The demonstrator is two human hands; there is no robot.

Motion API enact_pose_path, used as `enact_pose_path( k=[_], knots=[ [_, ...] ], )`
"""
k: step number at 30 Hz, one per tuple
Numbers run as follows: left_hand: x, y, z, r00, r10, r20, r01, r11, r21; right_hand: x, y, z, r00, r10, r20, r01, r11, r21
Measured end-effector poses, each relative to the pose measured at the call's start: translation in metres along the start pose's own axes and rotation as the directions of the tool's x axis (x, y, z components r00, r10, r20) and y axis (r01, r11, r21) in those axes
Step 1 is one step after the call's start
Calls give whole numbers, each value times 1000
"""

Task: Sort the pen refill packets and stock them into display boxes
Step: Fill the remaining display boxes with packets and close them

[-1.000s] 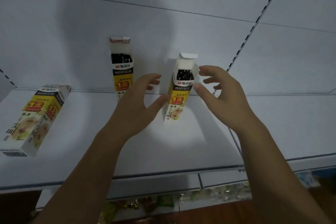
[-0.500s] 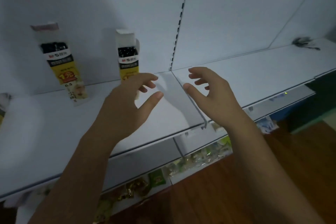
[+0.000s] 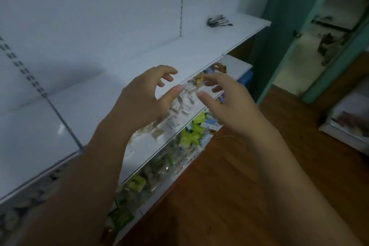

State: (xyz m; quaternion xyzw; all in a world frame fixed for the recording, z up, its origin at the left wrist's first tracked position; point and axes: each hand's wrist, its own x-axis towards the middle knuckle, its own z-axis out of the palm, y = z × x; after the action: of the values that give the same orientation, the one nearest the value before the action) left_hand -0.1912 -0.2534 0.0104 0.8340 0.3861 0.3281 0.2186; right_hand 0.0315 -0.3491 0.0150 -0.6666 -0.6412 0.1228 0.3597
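Both hands were empty and held in the air over the front edge of the white shelf (image 3: 95, 110). Left hand (image 3: 142, 96) had fingers loosely curled and spread, thumb pointing right, gripping nothing. Right hand (image 3: 229, 106) matched it, fingers loose, thumb pointing left, also gripping nothing. The two were near each other but not touching. Task's thing: a small dark bundle of refills (image 3: 218, 21) lay flat at the far end of the same shelf, close to the back wall, well apart from both hands (too small to tell packets from loose sticks). No display box was in view. Under it a lower shelf (image 3: 235, 64) carried heaps of wrapped sweets (image 3: 191, 136), mostly green and yellow, with wooden floor (image 3: 249, 185) to the right.

Judged step: fetch that bundle for sorting. The right hand looked nearer, so it should lead. It should come down over the middle of the bundle and close round all of it at once, since thin sticks would likely roll or fan out if pinched at one end. The left hand could cup underneath as a backstop. Keep the lift away from the shelf lip, as anything dropped there would probably land among the sweets. Check the printing before choosing a box
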Motion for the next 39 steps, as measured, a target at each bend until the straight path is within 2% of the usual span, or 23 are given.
enact_pose_path(
  k=[5, 11, 14, 25, 32, 39],
  knots=[
    [65, 40, 75, 987, 117, 107, -110, 991, -70, 9, 62, -54, 993, 87, -84, -90, 995, -37],
    [163, 51, 157, 957, 207, 201, -185, 975, -120, 60, 145, -89, 978, 155, -142, -167, 983, -79],
    [224, 50, 193, 949, 187, 255, -154, 977, -146, 101, 185, -103, 970, 189, -156, -210, 969, -130],
    [408, 59, 292, 927, 216, 305, -164, 968, -189, 224, 296, -169, 929, 307, -208, -342, 925, -164],
    [497, 71, 374, 930, 215, 299, -187, 975, -121, 292, 399, -209, 947, 258, -190, -290, 942, -167],
    [590, 71, 435, 965, 60, 254, -62, 998, -2, 383, 494, -245, 985, 164, -56, -168, 983, -79]
  ],
)
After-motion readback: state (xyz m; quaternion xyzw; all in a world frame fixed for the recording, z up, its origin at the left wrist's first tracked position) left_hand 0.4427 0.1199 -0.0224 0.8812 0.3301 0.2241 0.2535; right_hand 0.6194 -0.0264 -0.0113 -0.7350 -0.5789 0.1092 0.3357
